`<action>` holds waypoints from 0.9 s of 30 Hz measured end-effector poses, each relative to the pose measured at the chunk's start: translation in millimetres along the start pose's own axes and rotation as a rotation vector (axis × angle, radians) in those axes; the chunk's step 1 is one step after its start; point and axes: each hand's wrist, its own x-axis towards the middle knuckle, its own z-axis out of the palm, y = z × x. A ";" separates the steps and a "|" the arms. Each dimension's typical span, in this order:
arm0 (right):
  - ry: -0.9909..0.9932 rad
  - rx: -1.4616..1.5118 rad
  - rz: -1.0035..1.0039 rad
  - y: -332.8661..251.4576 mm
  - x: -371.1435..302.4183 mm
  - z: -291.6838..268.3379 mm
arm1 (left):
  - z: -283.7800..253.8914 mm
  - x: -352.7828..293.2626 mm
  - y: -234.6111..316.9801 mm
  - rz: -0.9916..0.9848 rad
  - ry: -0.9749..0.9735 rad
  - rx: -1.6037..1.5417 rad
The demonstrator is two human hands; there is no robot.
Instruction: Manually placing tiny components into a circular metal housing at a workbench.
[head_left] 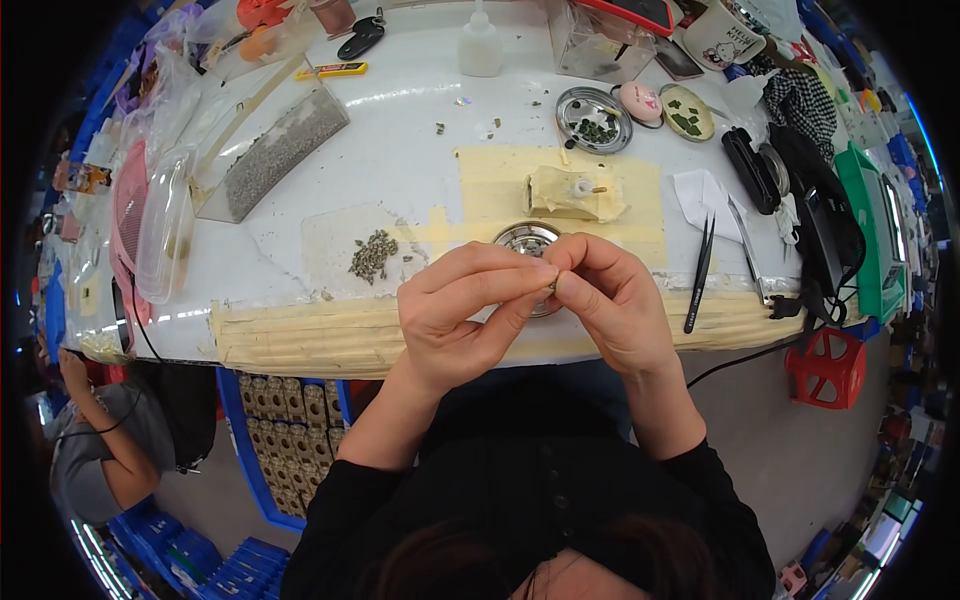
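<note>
My left hand [468, 312] and my right hand [618, 305] meet fingertip to fingertip over the table's front edge. Both are closed in a pinch around a tiny metallic-looking piece [553, 286], mostly hidden by the fingers. Behind them, partly covered, is a round shiny metal dish [522, 232]. Left of my left hand lies a heap of small greyish metal parts [373, 256]. Just beyond the dish stands a block wrapped in cream tape [570, 195], with a small white piece on top.
Black tweezers [703, 272] and a silver tool [748, 248] lie at right. Farther back are a round tin of dark green bits [594, 120], a white squeeze bottle [481, 42] and a tray of grey granules [283, 150]. Another person's arm [110, 440] shows at far left.
</note>
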 end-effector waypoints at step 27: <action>0.123 -0.335 -0.239 0.1 -3.6 2.5 | 1.0 -1.1 0.7 -0.125 -0.031 -0.015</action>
